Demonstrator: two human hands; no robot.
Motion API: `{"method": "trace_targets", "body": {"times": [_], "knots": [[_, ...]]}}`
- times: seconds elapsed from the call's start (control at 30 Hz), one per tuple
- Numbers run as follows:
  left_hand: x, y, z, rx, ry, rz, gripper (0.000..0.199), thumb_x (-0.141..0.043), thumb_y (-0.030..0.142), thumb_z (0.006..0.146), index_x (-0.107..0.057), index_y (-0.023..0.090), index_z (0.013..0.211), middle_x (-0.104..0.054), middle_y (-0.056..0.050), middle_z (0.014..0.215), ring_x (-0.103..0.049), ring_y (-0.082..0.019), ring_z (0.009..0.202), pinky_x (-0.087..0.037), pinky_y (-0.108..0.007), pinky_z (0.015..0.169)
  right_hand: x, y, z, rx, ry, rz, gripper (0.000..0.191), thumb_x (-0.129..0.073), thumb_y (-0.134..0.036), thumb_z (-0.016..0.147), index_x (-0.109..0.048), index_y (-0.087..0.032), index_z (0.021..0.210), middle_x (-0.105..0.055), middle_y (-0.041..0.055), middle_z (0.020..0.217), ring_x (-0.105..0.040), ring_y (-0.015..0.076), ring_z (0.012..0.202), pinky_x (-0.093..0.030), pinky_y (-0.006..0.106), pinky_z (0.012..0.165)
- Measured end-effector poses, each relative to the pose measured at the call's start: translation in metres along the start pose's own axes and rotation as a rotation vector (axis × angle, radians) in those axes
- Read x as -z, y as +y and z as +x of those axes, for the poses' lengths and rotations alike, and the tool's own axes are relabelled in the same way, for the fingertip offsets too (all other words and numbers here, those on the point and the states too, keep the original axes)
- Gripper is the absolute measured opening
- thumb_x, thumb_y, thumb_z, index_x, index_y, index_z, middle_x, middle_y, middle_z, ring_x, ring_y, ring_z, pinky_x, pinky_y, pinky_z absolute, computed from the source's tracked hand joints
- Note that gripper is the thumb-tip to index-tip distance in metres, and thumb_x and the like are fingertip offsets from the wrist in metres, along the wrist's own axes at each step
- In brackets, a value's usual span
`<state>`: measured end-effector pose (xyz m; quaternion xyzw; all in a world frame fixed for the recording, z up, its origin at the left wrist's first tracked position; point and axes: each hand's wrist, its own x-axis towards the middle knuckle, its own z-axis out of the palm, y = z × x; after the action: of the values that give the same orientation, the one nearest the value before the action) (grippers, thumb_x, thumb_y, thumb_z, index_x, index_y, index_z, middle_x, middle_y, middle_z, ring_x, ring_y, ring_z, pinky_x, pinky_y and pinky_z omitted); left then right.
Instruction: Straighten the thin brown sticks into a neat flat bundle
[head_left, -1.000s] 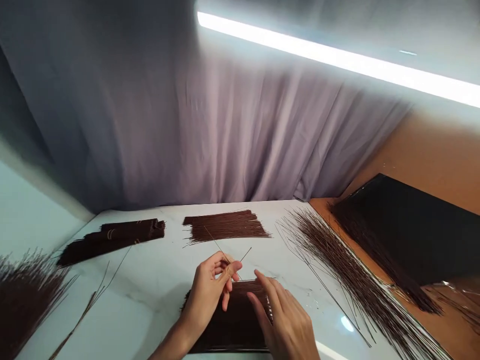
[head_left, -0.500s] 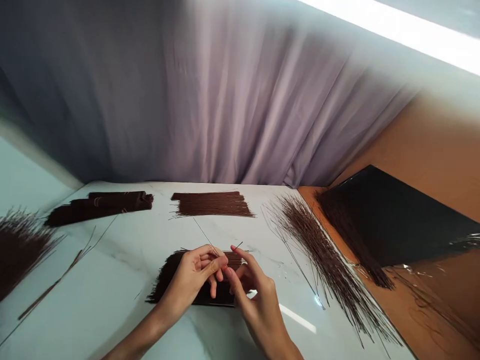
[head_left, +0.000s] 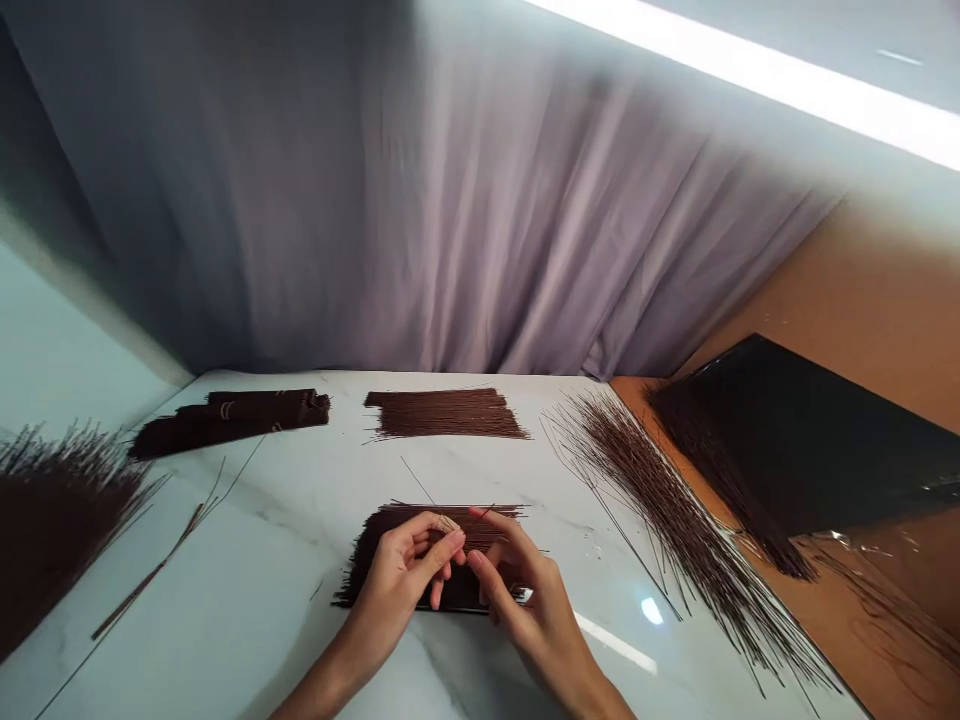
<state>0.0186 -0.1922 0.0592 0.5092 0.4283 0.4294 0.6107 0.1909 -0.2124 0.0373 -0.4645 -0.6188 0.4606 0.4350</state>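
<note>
My left hand [head_left: 416, 565] pinches a thin brown strand [head_left: 418, 481] between thumb and fingertips. One end of the strand slants up to the left, away from the hand. My right hand [head_left: 529, 590] is just beside it, thumb and index finger parted. A short dark end of a strand crosses at the right index fingertip; whether it is the same strand I cannot tell. Beneath both hands lies a dark pile of brown strands [head_left: 371, 550], partly hidden by them.
On the white marbled table [head_left: 300, 510], a flat bundle [head_left: 450, 413] and tied rolls [head_left: 262, 412] lie at the back. Loose strands [head_left: 660, 490] spread at the right, a dark mass [head_left: 52, 530] at the left. A black sheet [head_left: 810, 440] rests on brown surface; a curtain [head_left: 487, 220] hangs behind.
The view has turned slightly left, so everything sits farther right. The left hand keeps its pinch on the strand, and the right thumb has parted slightly from the left fingertips.
</note>
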Motion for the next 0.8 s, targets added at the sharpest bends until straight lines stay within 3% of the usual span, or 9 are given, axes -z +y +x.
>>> {"method": "trace_targets", "body": {"times": [0.33,0.8], "knots": [[0.006,-0.01,0.002,0.008,-0.018,-0.046,0.039,-0.064,0.052,0.093,-0.065,0.013,0.085,-0.06,0.0,0.074,-0.043,-0.004,0.046,-0.034,-0.016,0.042,-0.001,0.007,-0.001,-0.002,-0.022,-0.02,0.042,-0.054,-0.046,0.101,-0.052,-0.023,0.137,-0.055,-0.0054,0.067,-0.05,0.011,0.055,-0.04,0.022,0.053],[0.002,-0.016,0.0,0.035,0.027,-0.054,0.042,-0.07,0.057,0.087,-0.064,0.015,0.084,-0.055,0.001,0.074,-0.042,-0.008,0.055,-0.031,-0.015,0.04,-0.001,0.011,-0.002,-0.031,-0.02,-0.057,0.04,-0.052,-0.049,0.102,-0.052,-0.021,0.13,-0.055,-0.0048,0.069,-0.051,0.0127,0.058,-0.04,0.024,0.054]]}}
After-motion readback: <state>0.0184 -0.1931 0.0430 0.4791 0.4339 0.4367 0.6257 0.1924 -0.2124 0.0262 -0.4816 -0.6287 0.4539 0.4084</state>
